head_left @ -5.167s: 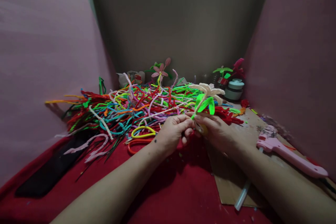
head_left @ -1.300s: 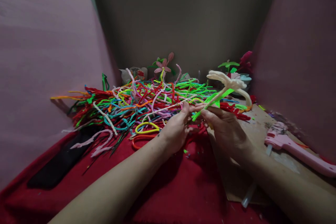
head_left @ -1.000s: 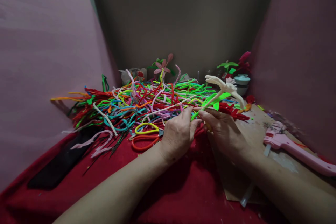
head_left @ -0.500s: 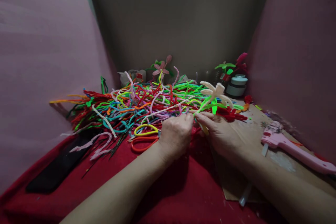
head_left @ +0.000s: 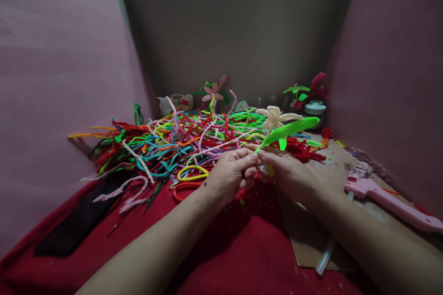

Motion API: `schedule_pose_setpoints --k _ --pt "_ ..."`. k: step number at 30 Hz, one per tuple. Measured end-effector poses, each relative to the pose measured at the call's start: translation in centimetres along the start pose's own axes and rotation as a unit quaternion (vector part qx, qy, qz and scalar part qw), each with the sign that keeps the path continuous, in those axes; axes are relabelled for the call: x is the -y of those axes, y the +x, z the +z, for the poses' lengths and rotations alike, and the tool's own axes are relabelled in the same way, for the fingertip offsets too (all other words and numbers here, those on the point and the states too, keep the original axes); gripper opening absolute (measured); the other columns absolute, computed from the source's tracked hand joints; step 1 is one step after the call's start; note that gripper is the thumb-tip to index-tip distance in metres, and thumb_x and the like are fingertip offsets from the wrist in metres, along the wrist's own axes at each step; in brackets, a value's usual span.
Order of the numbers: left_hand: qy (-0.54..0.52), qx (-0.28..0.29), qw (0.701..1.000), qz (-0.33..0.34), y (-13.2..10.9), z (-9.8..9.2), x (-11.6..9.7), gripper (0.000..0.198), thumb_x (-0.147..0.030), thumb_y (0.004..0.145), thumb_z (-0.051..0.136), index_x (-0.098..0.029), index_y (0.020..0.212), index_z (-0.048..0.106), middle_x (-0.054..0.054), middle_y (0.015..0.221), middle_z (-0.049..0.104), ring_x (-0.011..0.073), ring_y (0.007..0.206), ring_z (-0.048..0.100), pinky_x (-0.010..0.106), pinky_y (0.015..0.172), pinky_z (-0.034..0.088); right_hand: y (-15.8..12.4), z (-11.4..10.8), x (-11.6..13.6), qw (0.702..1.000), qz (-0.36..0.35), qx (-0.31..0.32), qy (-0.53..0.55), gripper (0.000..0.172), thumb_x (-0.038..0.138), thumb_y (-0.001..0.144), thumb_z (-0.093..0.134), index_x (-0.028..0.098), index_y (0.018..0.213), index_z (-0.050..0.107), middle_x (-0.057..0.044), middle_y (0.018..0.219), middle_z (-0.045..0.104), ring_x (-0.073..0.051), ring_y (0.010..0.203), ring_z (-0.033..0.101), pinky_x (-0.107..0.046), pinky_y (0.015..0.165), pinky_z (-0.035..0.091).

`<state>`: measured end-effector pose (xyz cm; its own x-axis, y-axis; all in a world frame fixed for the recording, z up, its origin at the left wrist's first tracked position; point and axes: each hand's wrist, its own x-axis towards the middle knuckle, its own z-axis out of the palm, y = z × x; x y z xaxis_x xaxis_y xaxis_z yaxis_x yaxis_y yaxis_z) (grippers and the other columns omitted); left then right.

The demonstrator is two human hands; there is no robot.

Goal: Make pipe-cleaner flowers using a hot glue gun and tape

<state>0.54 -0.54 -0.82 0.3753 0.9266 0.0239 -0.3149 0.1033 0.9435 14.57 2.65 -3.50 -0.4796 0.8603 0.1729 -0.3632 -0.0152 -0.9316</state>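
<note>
A pipe-cleaner flower with cream petals [head_left: 273, 116] and a long bright green leaf [head_left: 290, 130] leans to the right above my hands. My left hand [head_left: 231, 173] pinches its green stem between thumb and fingers. Close beside it, my right hand [head_left: 290, 170] grips the same stem just under the leaf. A small yellow rounded thing [head_left: 267, 170] shows below my right fingers; I cannot tell what it is. Scissors with one yellow and one red handle loop [head_left: 192, 173] lie left of my left hand, their blades hidden.
A heap of multicoloured pipe cleaners [head_left: 173, 138] spreads behind my hands. On cardboard [head_left: 304, 244] at the right lie a pink glue gun [head_left: 387, 196] and a glue stick [head_left: 325, 258]. A black flat object [head_left: 76, 221] lies left; a lidded jar [head_left: 314, 109] stands behind.
The flower has turned in my fingers: its petals shifted left and the green leaf now shows broadside, pointing right. My left hand has rolled so its thumb and fingertips show.
</note>
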Motion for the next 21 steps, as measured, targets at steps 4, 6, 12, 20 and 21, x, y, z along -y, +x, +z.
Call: schedule_pose_setpoints --k 4,6,12,20,21 --pt "-0.067 0.094 0.992 -0.055 0.4 -1.1 -0.1 0.015 -0.026 0.082 0.054 -0.013 0.074 0.054 -0.01 0.044 0.033 0.0006 0.03 0.019 0.015 0.036 0.025 0.0 -0.3 0.3 0.994 -0.062 -0.007 -0.09 0.024 0.034 0.078 0.059 0.022 0.097 0.067 -0.001 0.082 0.064 -0.016 0.075 0.057 -0.03 0.072 0.044" --pt "-0.068 0.108 0.99 -0.066 0.5 -1.2 -0.2 0.014 -0.025 0.082 0.053 -0.013 0.075 0.053 -0.01 0.044 0.032 0.0008 0.03 0.017 0.015 0.036 0.025 -0.2 -0.3 0.7 0.985 -0.1 -0.016 -0.142 0.019 0.033 0.078 0.058 0.022 0.091 0.067 -0.002 0.087 0.065 -0.018 0.084 0.057 -0.033 0.082 0.042" --pt "0.341 -0.063 0.933 0.102 0.2 -0.2 0.5 0.022 -0.031 0.085 0.046 -0.017 0.07 0.051 -0.004 0.052 0.044 0.0071 0.042 0.038 0.02 0.045 0.032 -1.0 1.0 2.2 0.951 -0.123 -0.088 -0.27 0.02 0.032 0.078 0.055 0.018 0.08 0.068 -0.003 0.079 0.067 -0.018 0.077 0.057 -0.034 0.082 0.043" --pt "0.641 -0.128 0.717 0.242 0.2 -0.8 1.5 0.021 -0.02 0.087 0.036 -0.018 0.081 0.056 0.001 0.064 0.056 0.0121 0.055 0.049 0.024 0.056 0.034 -1.0 1.3 2.0 0.986 -0.069 -0.049 -0.146 0.014 0.034 0.069 0.066 0.022 0.074 0.071 -0.002 0.079 0.068 -0.019 0.078 0.058 -0.033 0.08 0.043" --pt "0.611 -0.131 0.744 0.237 0.2 -0.7 1.2 0.021 -0.02 0.087 0.038 -0.018 0.076 0.055 0.0 0.061 0.053 0.0114 0.054 0.047 0.024 0.055 0.033 -0.9 1.1 1.8 0.99 -0.061 -0.037 -0.12 0.015 0.034 0.069 0.067 0.023 0.079 0.071 -0.001 0.081 0.068 -0.018 0.078 0.059 -0.033 0.08 0.043"
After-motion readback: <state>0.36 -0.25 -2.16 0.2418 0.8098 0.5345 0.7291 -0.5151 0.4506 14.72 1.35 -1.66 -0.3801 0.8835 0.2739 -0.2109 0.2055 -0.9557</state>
